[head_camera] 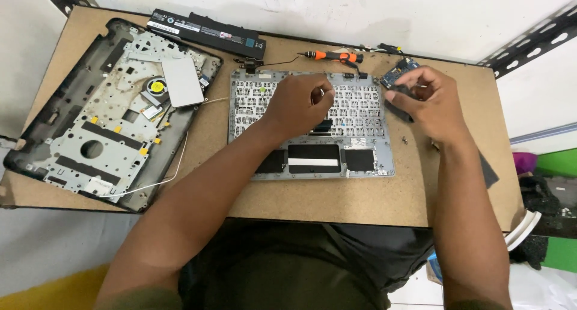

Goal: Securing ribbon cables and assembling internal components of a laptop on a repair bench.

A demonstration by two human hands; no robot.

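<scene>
Centrally, the left hand (299, 101) rests curled with pinched fingertips on the upturned keyboard panel (309, 125); whether it holds anything is unclear. Right of it, the right hand (428, 101) pinches a small dark part (401, 91). Laptop base (102, 111) lies left; battery (207, 33) and screwdriver (332, 55) at top.

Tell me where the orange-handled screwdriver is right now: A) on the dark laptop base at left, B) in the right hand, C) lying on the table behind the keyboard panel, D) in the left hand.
C: the orange-handled screwdriver lies on the table behind the keyboard panel, in neither hand.
</scene>
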